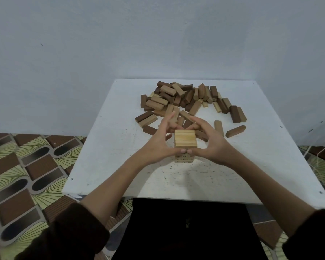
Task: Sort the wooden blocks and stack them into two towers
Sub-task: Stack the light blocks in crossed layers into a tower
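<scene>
Left hand (158,142) and right hand (212,142) cup the pale tower (185,138) from either side, thumb tips meeting on its near face, fingers curled behind. It stands upright mid-tabletop (113,151), equally near both; the unsorted pile (184,99) lies just beyond, toward the far edge.

It looks like a room in a home: a small white table (101,147) stands against a bare pale blue wall (101,44), on a floor (26,166) with brown-and-green patterned covering, with toy wooden blocks (186,102) scattered on top.
</scene>
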Demonstrator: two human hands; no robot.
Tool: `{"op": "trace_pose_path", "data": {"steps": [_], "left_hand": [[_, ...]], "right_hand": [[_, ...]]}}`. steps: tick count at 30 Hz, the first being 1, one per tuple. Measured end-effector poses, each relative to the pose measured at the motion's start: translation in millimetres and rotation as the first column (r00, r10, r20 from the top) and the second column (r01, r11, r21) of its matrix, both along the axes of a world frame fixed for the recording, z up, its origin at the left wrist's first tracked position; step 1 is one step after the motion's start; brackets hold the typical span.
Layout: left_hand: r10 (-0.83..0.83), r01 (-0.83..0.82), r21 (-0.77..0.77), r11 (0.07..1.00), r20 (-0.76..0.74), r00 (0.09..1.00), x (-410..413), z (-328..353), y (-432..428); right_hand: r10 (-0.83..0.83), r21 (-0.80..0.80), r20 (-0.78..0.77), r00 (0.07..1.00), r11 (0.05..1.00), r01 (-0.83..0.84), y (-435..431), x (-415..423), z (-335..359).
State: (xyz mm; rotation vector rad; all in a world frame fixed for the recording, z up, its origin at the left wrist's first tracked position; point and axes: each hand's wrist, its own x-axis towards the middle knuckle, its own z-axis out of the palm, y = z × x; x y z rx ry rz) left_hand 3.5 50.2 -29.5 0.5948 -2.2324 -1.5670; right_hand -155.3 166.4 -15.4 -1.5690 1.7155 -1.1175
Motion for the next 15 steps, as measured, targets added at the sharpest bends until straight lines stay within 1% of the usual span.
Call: {"op": "trace_pose_path", "data": {"steps": [10, 15], "left_hand": [[0.029, -0.029, 0.003, 1.000, -0.015, 0.999, -1, -2, 1], [0.020, -0.019, 0.036, 0.999, -0.022, 1.000, 3, 1, 9]], "right_hand": [[0.017, -0.024, 0.011, 1.000, 1.000, -0.017, -2, -2, -3], [-0.016, 0.000, 0.104, 0.994, 1.000, 0.016, 3, 5, 0]]}}
